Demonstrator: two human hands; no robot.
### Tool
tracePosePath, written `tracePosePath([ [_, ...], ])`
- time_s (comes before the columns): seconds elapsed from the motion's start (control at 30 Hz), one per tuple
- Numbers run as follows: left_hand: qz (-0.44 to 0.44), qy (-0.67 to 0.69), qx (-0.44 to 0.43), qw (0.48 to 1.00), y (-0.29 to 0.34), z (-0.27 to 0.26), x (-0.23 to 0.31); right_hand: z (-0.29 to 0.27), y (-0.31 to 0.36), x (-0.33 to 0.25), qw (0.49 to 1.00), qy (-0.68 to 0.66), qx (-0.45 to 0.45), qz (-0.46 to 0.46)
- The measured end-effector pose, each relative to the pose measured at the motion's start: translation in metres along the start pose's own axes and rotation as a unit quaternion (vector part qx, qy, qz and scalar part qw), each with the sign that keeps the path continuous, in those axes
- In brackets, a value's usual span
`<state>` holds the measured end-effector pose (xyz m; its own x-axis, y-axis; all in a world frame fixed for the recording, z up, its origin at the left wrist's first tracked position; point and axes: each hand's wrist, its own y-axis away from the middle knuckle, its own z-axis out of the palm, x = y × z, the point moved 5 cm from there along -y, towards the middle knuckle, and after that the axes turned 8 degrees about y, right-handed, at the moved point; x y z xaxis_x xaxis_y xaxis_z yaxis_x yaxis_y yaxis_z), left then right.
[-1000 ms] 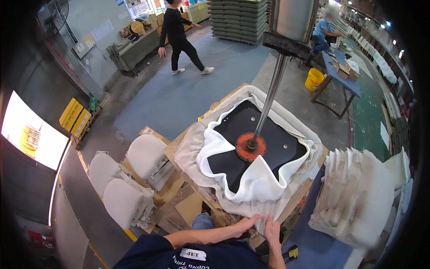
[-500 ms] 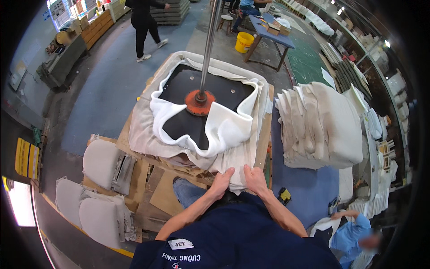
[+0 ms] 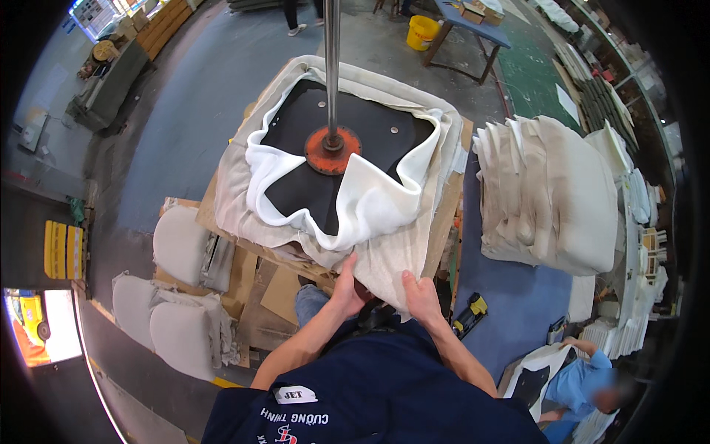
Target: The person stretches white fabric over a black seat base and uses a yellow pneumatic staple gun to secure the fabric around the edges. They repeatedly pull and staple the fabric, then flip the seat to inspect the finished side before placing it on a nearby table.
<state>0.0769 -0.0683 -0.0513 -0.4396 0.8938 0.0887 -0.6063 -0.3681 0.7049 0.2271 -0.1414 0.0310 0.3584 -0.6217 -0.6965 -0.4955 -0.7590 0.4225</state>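
A beige fabric cover [image 3: 396,255] hangs over the near right corner of an upholstered seat. My right hand [image 3: 423,296] pinches its corner, thumb on top. At the near edge my left hand [image 3: 347,292] grips the same fabric, thumb up, fingers hidden beneath. Inside the fabric, wavy white padding [image 3: 377,203] surrounds a black base panel [image 3: 303,194]. One padding flap stands up at the near side. Onto the panel's middle presses a worn orange-red disc [image 3: 318,157] at the foot of an upright metal rod [image 3: 333,74].
Stacked beige cushions [image 3: 551,192] stand on a blue table at right, near a yellow-black power tool [image 3: 470,314]. More cushion pieces [image 3: 181,337] lie at lower left. Lower right, a co-worker in a blue shirt [image 3: 584,385] handles a panel. A yellow bucket [image 3: 423,33] stands behind.
My hands have moved apart, spreading the bunched fabric corner flatter between them. The view has shifted, and the walking person at the back is now mostly out of the picture.
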Motion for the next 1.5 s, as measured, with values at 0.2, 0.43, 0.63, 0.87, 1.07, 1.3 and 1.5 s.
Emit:
tracePosePath([
  [0.2, 0.334, -0.338, 0.188, 0.859, 0.022, 0.014, 0.023, -0.008, -0.020, 0.025, 0.996, -0.078, -0.039, -0.012],
  [0.43, 0.366, -0.352, 0.228, 0.831, 0.033, 0.006, -0.007, -0.012, -0.020, 0.043, 0.964, -0.240, -0.091, 0.065],
  [0.63, 0.252, -0.234, 0.152, 0.927, 0.054, 0.026, -0.002, -0.042, 0.002, 0.005, 0.985, -0.103, -0.089, 0.103],
  [0.87, 0.262, -0.130, 0.118, 0.949, -0.008, -0.040, 0.046, -0.047, -0.001, -0.002, 0.978, -0.116, -0.134, 0.111],
  [1.07, 0.389, -0.430, 0.248, 0.776, 0.027, -0.022, 0.045, -0.056, -0.006, -0.003, 0.968, -0.161, -0.150, 0.125],
  [1.3, 0.224, -0.524, 0.172, 0.804, 0.052, 0.015, 0.053, -0.052, -0.035, 0.018, 0.938, -0.263, -0.158, 0.159],
  [1.5, 0.464, -0.799, 0.052, 0.380, 0.110, 0.046, 0.124, -0.037, -0.031, -0.001, 0.866, -0.421, -0.223, 0.153],
])
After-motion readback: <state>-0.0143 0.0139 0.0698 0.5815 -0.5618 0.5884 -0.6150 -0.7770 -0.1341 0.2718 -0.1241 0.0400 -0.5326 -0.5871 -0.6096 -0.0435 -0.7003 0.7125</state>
